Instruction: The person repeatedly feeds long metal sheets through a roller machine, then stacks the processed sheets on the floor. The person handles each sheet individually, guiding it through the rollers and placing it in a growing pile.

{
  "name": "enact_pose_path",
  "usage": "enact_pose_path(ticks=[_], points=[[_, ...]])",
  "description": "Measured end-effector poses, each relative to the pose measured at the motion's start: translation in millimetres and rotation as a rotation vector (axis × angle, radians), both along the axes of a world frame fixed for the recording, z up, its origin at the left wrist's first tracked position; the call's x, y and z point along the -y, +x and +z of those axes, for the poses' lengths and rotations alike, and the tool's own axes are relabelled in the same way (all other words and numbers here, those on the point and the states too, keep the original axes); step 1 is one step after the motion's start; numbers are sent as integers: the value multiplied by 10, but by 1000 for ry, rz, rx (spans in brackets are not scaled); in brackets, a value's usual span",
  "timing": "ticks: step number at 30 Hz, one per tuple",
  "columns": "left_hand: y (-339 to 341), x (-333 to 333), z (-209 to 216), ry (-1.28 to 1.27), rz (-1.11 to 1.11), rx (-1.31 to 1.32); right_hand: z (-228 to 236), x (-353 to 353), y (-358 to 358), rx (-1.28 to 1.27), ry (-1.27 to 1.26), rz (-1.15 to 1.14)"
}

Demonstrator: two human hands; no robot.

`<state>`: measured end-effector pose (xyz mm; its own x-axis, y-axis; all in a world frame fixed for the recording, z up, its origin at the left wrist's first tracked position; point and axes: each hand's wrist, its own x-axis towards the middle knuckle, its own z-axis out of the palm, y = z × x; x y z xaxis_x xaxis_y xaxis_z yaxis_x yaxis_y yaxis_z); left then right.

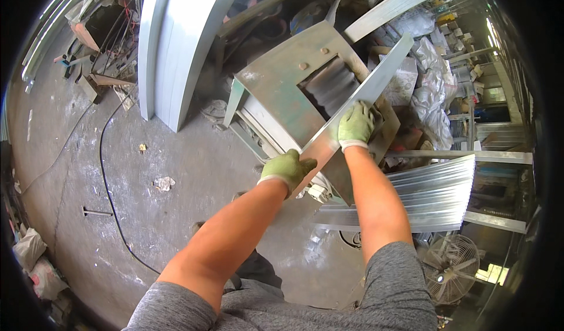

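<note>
A long flat metal bar [376, 88] slants across the front of a worn box-shaped machine [282, 66]. My left hand [286, 169], in a pale green glove, is closed round its near end. Farther up, my right hand [356, 124], gloved alike, lies over the same bar with the fingers bent against it. Beside the bar, a rectangular opening in the machine's housing shows a dark, ridged, roller-like surface [332, 87]. The bar's edge runs right along this opening; whether it touches the dark surface I cannot tell.
Tall light metal profiles [185, 25] stand left of the machine. To the right lie a stack of silvery strips [435, 193] and crumpled sheeting [432, 90]. A round fan [451, 269] stands at lower right. A black cable [104, 172] crosses the floor at left.
</note>
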<state>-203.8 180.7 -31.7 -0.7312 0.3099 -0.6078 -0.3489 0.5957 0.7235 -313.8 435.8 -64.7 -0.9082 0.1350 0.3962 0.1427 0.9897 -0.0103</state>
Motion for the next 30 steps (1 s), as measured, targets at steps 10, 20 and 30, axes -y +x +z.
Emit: enact_pose_path(ticks=[10, 20, 30], points=[[1279, 965, -391, -129, -17, 14, -311, 1065, 1281, 28, -122, 30], [632, 561, -36, -144, -32, -24, -94, 701, 669, 6, -66, -36], [776, 600, -306, -272, -85, -66, 103, 76, 42, 15, -23, 46]])
